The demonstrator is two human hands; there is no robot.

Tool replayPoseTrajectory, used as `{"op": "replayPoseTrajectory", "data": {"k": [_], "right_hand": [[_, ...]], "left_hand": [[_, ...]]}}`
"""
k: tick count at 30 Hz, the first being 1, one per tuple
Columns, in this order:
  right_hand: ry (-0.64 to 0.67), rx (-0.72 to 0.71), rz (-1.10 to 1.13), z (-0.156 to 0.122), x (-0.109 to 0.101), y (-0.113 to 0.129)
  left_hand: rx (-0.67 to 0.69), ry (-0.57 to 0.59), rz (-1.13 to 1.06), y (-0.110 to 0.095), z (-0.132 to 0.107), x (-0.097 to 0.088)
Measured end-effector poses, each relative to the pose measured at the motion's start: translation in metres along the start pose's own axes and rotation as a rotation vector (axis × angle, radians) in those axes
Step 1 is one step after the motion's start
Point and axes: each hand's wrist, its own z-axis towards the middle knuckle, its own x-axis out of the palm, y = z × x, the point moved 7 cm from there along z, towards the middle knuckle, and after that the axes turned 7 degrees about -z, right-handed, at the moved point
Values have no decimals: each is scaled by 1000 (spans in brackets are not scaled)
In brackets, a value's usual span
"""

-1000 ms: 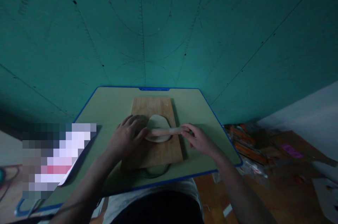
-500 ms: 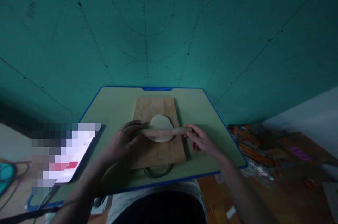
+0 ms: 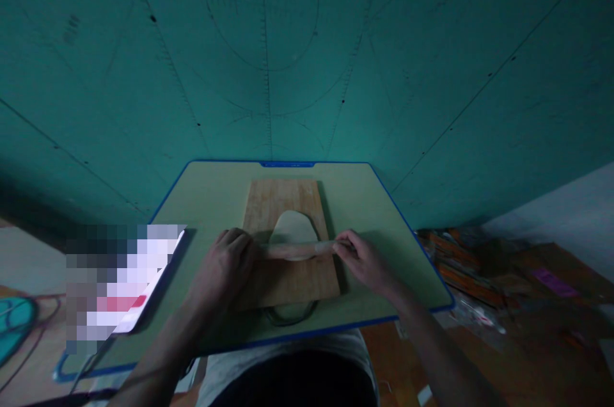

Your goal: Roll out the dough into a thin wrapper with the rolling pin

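Note:
A flat, rounded sheet of pale dough (image 3: 293, 226) lies on a wooden cutting board (image 3: 288, 282). Across the dough's near part rests a wooden rolling pin (image 3: 292, 251), held level from side to side. My left hand (image 3: 231, 260) is closed around the pin's left end, covering it. At the other end, my right hand (image 3: 357, 255) grips the pin between thumb and fingers, just past the board's right edge. Most of the dough shows beyond the pin, with a thin strip on the near side.
The board lies on a small table (image 3: 211, 196) with a blue rim, against a green wall (image 3: 288, 87). A lit tablet-like screen (image 3: 129, 314), partly pixelated, stands at the left. A dark loop handle (image 3: 292, 316) sticks out under the board. Boxes and plastic bags (image 3: 474, 311) lie on the right.
The rolling pin has come toward me over the dough, with both hands moving along. More dough now shows on its far side. My right fingers have closed more around the pin's end.

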Motion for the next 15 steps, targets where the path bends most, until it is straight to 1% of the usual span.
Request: {"op": "replayPoseTrajectory", "data": {"k": [3,6,9,12,15], "right_hand": [[-16,-21,-85,-2,4,6],[-46,28,-226,4,5,8],[-68,91,-368,17,3,9],[-45,137,-506,30,3,10],[-40,148,-645,41,1,13]], "left_hand": [[-80,-18,19,1,-10,-3],[-113,21,17,2,-13,0],[-146,27,90,4,-7,2],[-175,2,194,7,2,5],[-151,-19,275,10,12,7]]}}
